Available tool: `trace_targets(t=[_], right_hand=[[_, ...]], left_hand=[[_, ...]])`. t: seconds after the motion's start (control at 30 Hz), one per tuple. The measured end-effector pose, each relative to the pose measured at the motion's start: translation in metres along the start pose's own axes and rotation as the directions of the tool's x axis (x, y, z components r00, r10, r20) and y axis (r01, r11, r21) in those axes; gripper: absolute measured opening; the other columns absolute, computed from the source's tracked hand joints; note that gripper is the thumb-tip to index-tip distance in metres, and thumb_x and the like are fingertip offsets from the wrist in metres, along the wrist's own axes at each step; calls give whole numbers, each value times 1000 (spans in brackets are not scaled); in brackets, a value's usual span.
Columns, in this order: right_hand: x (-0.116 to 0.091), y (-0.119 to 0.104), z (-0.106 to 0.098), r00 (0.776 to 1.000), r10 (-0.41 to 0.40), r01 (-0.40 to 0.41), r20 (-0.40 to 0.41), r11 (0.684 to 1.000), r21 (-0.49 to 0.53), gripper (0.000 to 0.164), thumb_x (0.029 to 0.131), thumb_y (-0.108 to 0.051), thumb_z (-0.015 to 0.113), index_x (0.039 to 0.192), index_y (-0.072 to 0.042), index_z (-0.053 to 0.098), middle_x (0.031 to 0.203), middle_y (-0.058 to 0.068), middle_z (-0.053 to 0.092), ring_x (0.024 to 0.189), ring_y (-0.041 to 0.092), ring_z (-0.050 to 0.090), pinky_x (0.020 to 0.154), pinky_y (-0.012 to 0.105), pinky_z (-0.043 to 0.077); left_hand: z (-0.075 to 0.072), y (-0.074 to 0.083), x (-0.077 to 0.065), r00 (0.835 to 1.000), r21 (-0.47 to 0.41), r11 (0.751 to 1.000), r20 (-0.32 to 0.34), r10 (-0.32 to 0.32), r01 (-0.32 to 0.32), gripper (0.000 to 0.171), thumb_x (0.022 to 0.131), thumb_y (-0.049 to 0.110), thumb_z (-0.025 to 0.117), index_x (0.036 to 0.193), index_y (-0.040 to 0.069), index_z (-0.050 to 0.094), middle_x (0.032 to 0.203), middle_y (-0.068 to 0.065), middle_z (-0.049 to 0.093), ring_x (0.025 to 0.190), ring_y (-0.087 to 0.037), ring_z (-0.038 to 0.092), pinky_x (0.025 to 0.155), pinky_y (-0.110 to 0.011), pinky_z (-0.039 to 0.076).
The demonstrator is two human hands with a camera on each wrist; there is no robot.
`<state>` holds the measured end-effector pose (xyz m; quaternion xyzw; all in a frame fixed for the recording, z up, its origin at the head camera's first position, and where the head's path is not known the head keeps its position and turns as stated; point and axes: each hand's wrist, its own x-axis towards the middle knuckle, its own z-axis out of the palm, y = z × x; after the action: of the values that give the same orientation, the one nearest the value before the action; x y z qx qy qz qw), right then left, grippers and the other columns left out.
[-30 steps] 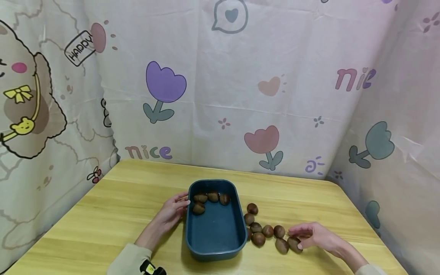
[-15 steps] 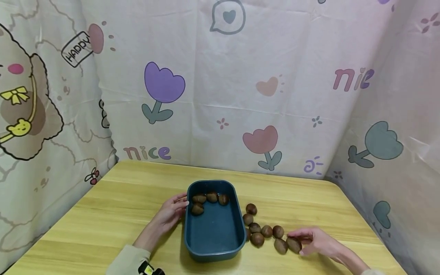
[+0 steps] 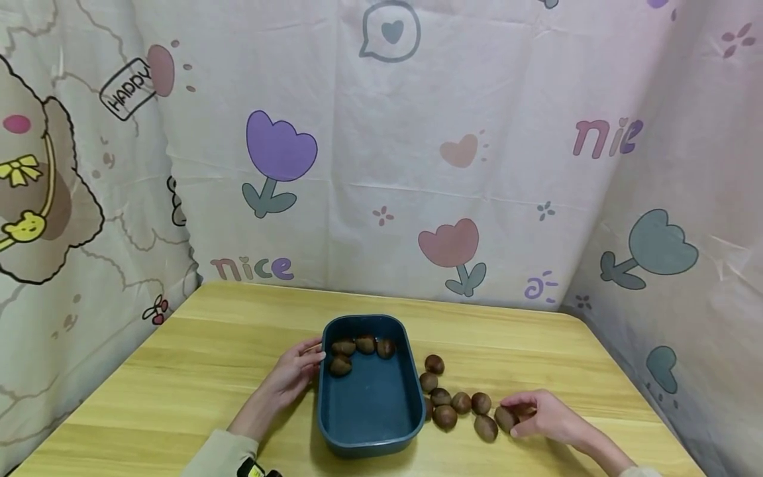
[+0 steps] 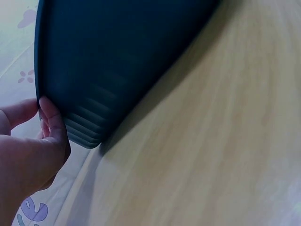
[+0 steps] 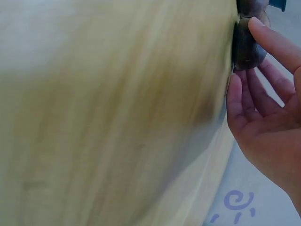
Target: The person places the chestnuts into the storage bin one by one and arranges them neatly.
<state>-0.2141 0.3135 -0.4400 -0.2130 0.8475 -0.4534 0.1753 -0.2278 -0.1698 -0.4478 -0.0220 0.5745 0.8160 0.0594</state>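
Observation:
A dark blue rectangular plastic box (image 3: 371,411) sits on the table, with several brown chestnuts (image 3: 366,344) in its far part. My left hand (image 3: 292,372) holds the box's left side; in the left wrist view, the thumb and fingers of that hand (image 4: 35,150) pinch its rim. Right of the box lies a loose group of chestnuts (image 3: 445,417). At the right end of this group my right hand (image 3: 548,417) has thumb and fingers around one chestnut (image 3: 505,419). In the right wrist view this chestnut (image 5: 248,47) is between thumb and fingers, close to another one.
The wooden table (image 3: 256,331) reaches back to a printed curtain (image 3: 381,165), which also hangs along both sides. A dark strap with a yellow mark (image 3: 255,469) is on the left sleeve (image 3: 220,454).
My right thumb and fingers have come together around the end chestnut, which has shifted slightly. My left hand stays on the box. The head view has drifted a little.

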Motion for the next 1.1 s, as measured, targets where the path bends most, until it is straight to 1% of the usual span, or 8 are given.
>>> trace_targets(t=[0.1,0.23,0.37,0.5,0.63,0.83,0.93,1.1], right_hand=[[1,-2,-2,999,19,-20,-36,999,-35,45,78,-4,76,116,14,60,106,17,65,92,21,61,73,24,50],[4,-7,-5,994,43,-51,-98,995,-83,44,81,-10,75,116,13,60,105,14,65,96,27,60,75,26,49],[12,-14,-7,987,57,-74,-153,991,-108,47,82,-16,75,118,11,61,107,13,66,100,28,60,77,26,49],[23,-25,-6,979,47,-70,-196,991,-112,50,81,-18,77,119,11,61,109,14,66,103,29,60,79,27,50],[36,-39,-2,973,30,-56,-231,993,-108,52,80,-19,78,119,10,61,110,14,66,104,30,59,83,29,49],[57,-60,6,971,18,-43,-239,994,-102,50,80,-19,77,119,9,62,109,13,66,105,30,59,86,35,49],[66,-70,11,973,21,-44,-231,995,-95,49,80,-20,77,119,7,62,109,11,66,105,28,59,85,36,49],[81,-85,18,977,-1,-23,-215,994,-109,46,81,-20,77,118,5,64,105,7,66,101,25,59,83,38,50]], left_hand=[[0,-1,-1,1000,-2,1000,-3,-6,6,50,97,-2,49,141,-12,29,122,-14,48,93,-12,54,78,-23,47],[0,-3,-1,1000,-1,1000,-9,-10,10,49,97,-2,49,141,-12,29,120,-14,49,92,-12,54,78,-23,47],[0,-3,-1,1000,-2,1000,-16,-11,11,49,96,-2,49,141,-12,29,120,-13,49,92,-12,54,78,-23,47],[0,-3,-1,1000,-3,1000,-5,-8,8,50,97,-2,49,141,-12,29,124,-14,48,95,-13,54,80,-24,47],[-1,-2,-2,1000,1,1000,4,-8,8,51,97,-1,49,142,-12,28,124,-14,48,95,-13,54,81,-24,48],[-1,-1,-2,1000,3,1000,13,-3,3,50,97,-1,49,141,-12,28,124,-14,48,96,-13,54,83,-24,47],[-1,-1,-1,1000,1,1000,8,-2,2,49,97,-2,48,141,-12,28,123,-13,49,95,-13,54,81,-24,47],[-1,-2,-1,1000,10,1000,10,3,-3,49,97,-1,49,141,-12,29,120,-12,50,95,-14,54,81,-24,47]])
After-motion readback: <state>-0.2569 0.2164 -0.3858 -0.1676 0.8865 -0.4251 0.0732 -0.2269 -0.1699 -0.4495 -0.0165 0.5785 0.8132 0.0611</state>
